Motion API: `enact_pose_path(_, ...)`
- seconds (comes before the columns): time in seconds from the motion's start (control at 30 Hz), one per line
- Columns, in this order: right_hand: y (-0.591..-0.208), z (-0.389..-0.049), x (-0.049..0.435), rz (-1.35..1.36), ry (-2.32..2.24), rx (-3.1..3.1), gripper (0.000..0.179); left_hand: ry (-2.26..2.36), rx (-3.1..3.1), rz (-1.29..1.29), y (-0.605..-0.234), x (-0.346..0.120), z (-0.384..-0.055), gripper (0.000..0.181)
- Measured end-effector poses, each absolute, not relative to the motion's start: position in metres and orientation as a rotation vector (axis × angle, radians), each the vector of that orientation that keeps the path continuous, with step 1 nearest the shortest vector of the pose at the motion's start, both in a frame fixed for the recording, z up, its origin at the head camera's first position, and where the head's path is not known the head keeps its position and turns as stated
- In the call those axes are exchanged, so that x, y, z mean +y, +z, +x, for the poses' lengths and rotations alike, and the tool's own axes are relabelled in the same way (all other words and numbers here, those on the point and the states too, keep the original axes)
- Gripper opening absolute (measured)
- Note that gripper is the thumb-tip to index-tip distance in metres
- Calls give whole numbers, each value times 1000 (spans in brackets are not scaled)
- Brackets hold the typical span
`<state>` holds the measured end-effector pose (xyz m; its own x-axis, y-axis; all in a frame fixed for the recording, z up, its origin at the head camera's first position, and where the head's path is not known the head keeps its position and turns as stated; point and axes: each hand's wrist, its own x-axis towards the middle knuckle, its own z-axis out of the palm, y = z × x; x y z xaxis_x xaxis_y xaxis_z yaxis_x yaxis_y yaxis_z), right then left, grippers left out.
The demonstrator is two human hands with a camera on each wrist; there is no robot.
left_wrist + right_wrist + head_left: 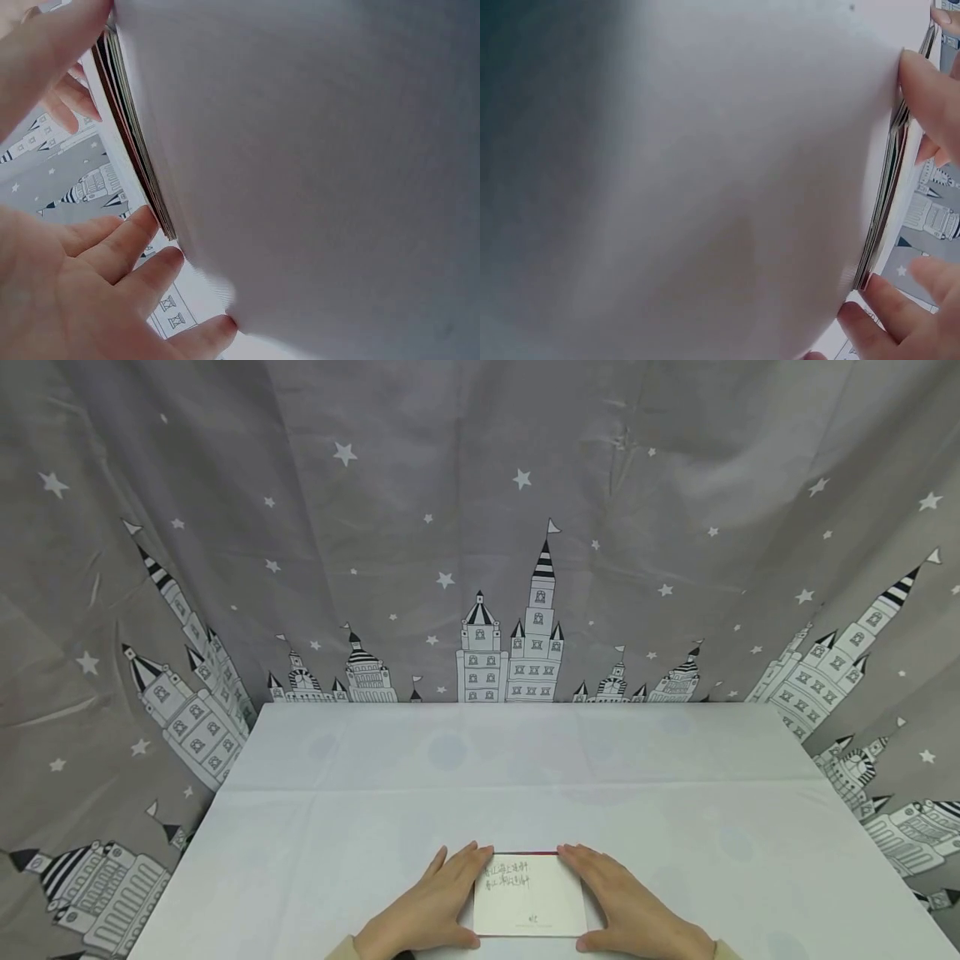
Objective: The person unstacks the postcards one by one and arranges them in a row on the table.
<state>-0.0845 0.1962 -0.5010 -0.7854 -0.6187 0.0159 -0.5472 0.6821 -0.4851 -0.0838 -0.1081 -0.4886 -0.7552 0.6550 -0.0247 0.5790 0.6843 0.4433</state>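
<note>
- Left hand: spread grip, touching the cards at left.
- Right hand: likewise spread, at right.
- Flanking presumably keeps the cards square on the table.

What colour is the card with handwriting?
The card is creamy white; the head view shows it best.

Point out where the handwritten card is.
In the head view, the card is at the bottom, just right of centre, between the left hand and the right hand.
</note>
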Motion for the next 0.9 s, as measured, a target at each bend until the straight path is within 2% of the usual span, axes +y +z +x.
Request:
enact_pose_path(0.33, -499, -84, 195, -943, -689, 2751, 101, 665, 2689, 964, -487, -107, -83, 99)
enact_pose_path(0.53, -495, -82, 194, -840, -715, 2710, 100, 701, 2684, 948, -487, -109, -81, 100)
enact_pose_path(0.77, -494, -80, 197, -937, -721, 2749, 99, 789, 2634, 926, -486, -113, -80, 102)
enact_pose_path(0.9, -492, -80, 198, -894, -743, 2718, 98, 817, 2624, 925, -485, -113, -80, 101)
